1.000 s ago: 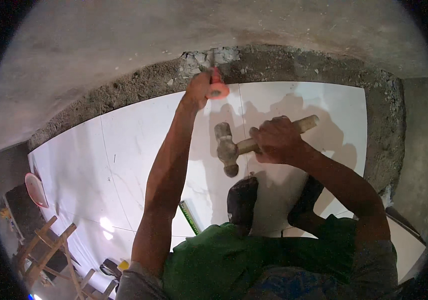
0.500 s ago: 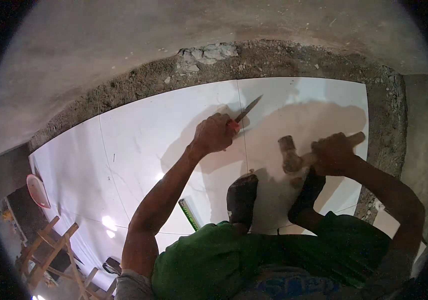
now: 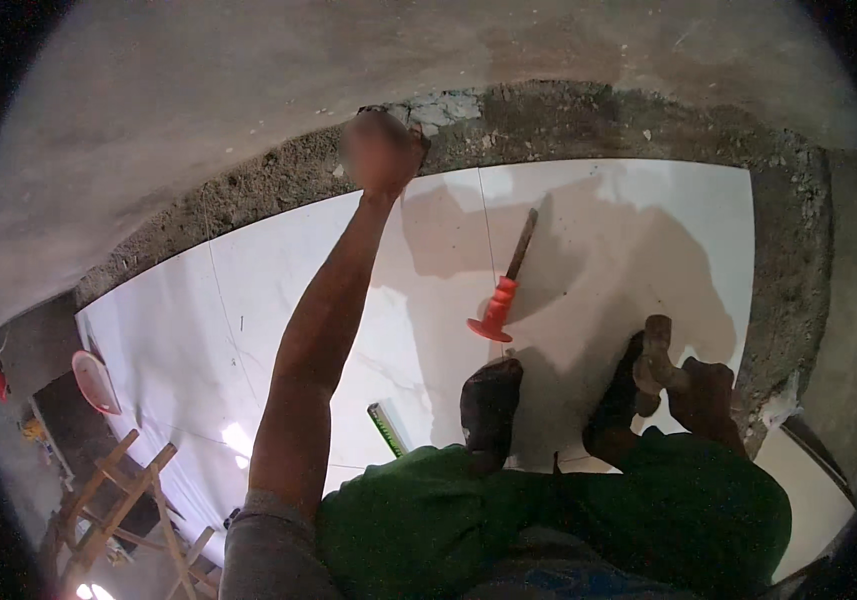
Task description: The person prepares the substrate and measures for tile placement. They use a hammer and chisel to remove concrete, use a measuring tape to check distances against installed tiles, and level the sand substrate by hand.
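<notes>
My left hand (image 3: 382,150) reaches to the broken rubble strip (image 3: 608,120) at the foot of the wall; it is blurred, and I cannot make out its fingers or anything in them. My right hand (image 3: 700,395) is closed on a hammer (image 3: 656,350) low at the right, near my right foot. A chisel (image 3: 501,300) with a red guarded grip lies on the white floor tiles (image 3: 328,250), its blade pointing toward the wall. My dark-shod feet (image 3: 489,405) rest on the tiles below it.
A concrete wall (image 3: 428,45) runs along the top. At the left are a pink basin (image 3: 94,381), a wooden stool frame (image 3: 123,480) and scattered items. A green spirit level (image 3: 384,430) lies by my left knee. A separate light tile (image 3: 808,500) is at the lower right.
My left hand has let go of the chisel, now lying on the tiles, and moved up to the rubble strip. My right hand has brought the hammer down and to the right.
</notes>
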Demonstrator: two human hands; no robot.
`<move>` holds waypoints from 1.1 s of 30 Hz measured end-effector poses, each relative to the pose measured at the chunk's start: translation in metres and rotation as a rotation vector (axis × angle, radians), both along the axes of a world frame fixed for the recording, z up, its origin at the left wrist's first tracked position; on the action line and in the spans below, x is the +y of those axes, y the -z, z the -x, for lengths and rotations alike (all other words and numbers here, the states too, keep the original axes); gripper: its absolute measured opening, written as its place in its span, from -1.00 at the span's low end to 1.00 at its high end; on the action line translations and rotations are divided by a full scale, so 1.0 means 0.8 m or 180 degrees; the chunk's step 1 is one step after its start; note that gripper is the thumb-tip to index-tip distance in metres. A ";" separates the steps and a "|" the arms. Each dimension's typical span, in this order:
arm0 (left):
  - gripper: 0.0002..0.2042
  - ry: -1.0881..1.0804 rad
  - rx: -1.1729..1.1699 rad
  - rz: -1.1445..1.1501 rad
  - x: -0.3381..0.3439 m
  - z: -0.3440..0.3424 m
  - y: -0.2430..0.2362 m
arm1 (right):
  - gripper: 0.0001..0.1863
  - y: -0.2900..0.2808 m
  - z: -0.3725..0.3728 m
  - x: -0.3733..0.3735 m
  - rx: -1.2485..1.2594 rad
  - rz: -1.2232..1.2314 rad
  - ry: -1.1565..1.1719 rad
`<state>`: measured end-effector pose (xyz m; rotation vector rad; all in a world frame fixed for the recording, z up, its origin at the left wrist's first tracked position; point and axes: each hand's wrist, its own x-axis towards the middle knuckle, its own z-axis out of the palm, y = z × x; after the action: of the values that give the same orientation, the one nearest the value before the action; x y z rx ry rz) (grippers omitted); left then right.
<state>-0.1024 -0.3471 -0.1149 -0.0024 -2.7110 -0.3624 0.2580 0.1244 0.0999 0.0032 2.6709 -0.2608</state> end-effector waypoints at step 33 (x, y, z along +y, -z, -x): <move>-0.06 -0.1258 -0.0532 -0.0151 0.103 -0.001 -0.021 | -0.66 0.036 0.036 -0.056 -0.0627 0.0139 -0.0192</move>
<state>-0.1013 -0.2645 -0.0978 0.5916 -2.7763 -0.3175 0.2292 0.0797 0.0714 -0.0621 2.4647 -0.2840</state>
